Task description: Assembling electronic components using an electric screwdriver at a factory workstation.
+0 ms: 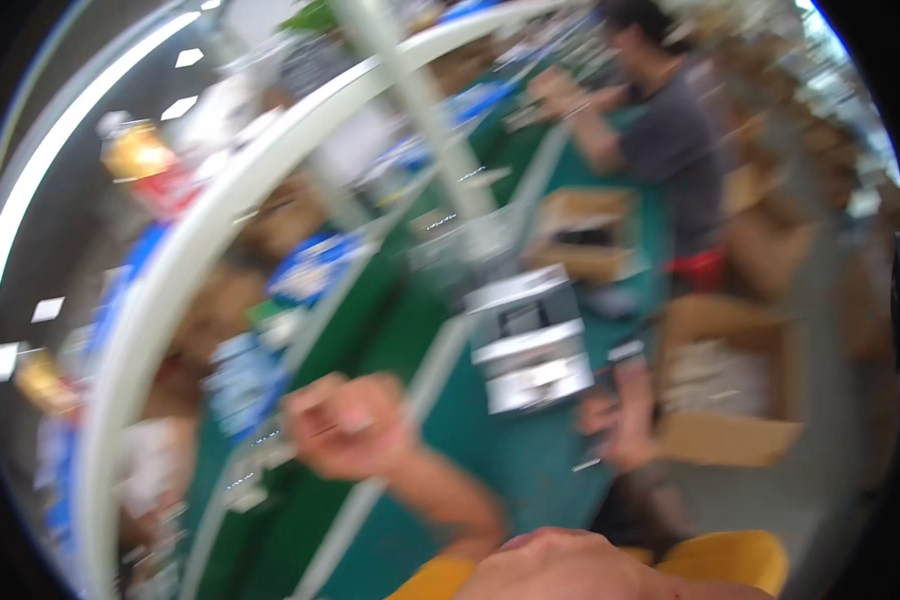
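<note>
The whole picture is smeared by motion. My left hand (350, 428) is raised over the green conveyor belt (305, 520), its fingers curled in; a pale spot shows among them, too blurred to name. At the right edge of the green table (540, 465), my right hand (630, 418) has its fingers bent around something small and dark that I cannot make out. Just left of and beyond that hand lie white packages with dark printing (528, 345), close together on the table.
Beyond the packages stands an open carton (580, 235) with a dark object inside. A co-worker in a dark shirt (675, 150) sits farther along the table. To the right is a large open cardboard box (725, 440) with pale contents. A white post (425, 110) rises beside the belt.
</note>
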Available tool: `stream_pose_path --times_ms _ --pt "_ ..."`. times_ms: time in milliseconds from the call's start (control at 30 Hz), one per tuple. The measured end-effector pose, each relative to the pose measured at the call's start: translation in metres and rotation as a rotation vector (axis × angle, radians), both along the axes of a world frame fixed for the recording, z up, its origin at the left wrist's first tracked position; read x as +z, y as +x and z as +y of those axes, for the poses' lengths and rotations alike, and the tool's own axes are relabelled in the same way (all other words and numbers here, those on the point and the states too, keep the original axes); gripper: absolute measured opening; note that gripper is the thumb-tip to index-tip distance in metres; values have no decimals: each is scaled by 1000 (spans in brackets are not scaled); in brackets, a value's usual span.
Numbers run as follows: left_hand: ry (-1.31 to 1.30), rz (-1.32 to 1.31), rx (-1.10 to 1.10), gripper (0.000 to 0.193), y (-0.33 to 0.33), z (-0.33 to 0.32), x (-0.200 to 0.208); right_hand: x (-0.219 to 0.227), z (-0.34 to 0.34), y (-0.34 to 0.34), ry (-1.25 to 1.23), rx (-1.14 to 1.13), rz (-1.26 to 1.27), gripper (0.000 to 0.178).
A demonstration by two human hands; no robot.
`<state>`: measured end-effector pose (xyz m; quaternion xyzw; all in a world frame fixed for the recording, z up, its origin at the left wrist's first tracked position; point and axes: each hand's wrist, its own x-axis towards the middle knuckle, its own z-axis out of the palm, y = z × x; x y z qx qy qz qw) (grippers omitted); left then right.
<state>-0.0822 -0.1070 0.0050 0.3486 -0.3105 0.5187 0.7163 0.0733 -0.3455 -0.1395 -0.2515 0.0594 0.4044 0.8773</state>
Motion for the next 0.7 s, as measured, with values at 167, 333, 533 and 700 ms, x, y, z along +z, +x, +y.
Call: stream_pose_path --times_ms 167,333,533,700 --pt "189 71 67 31 19 2 22 -54 38 -4 369 164 15 51" --pt "294 -53 51 30 32 -6 25 -36 25 -2 316 72 -18 52" --pt "234 -50 -4 44 29 -19 13 -19 7 6 77 -1 -41 51" --pt "161 -109 -82 48 25 -20 15 -40 0 22 202 0 18 49"
